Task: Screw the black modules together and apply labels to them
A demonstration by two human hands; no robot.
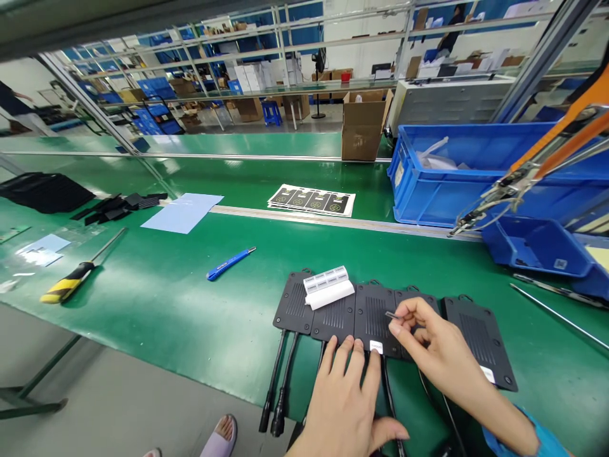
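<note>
Several flat black ribbed boxes (292,304) with cables lie side by side near the table's front edge. My left hand (345,393) rests with fingers stretched out on their lower edge, the index fingertip at a small white label (375,346). Over the boxes, my right hand (435,343) pinches a small thin dark piece (392,315), mostly hidden by the fingers. A partly curled sheet of printed white labels (328,285) lies across the two leftmost boxes. The rightmost box (478,339) also bears a white label, partly behind my right wrist.
A blue pen-like tool (231,263) and a yellow-black screwdriver (83,273) lie to the left. Printed black sheets (311,200) and a pale blue sheet (183,212) lie farther back. Blue bins (440,197) and a hanging orange-strapped tool (528,171) are at right.
</note>
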